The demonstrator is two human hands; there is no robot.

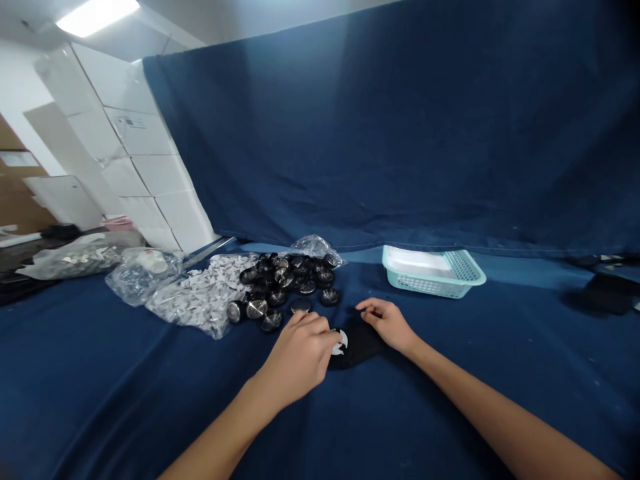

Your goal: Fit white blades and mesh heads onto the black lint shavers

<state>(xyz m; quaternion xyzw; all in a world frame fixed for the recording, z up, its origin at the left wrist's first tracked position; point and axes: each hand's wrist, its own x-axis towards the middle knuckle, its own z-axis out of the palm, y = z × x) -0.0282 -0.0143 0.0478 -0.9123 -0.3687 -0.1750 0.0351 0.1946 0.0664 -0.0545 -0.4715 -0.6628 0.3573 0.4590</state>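
Note:
My left hand (297, 353) is at the middle of the view, its fingertips pinching a small white notched piece (340, 342) whose edge is partly hidden by the fingers. The piece lies over a soft black pad or cloth (360, 347). My right hand (387, 325) rests with slightly curled fingers at the far edge of that black item, holding nothing I can see. Just beyond my left hand lies a loose heap of round, shiny black-and-silver metal discs (285, 280). Left of the heap is a clear bag of small white pieces (200, 297).
A pale teal plastic basket (430, 280) stands beyond my right hand. More clear bags (143, 275) lie at the left. Dark blue cloth (150, 400) covers the table and hangs behind it as a backdrop (350, 120). A dark object (605, 293) sits at the right.

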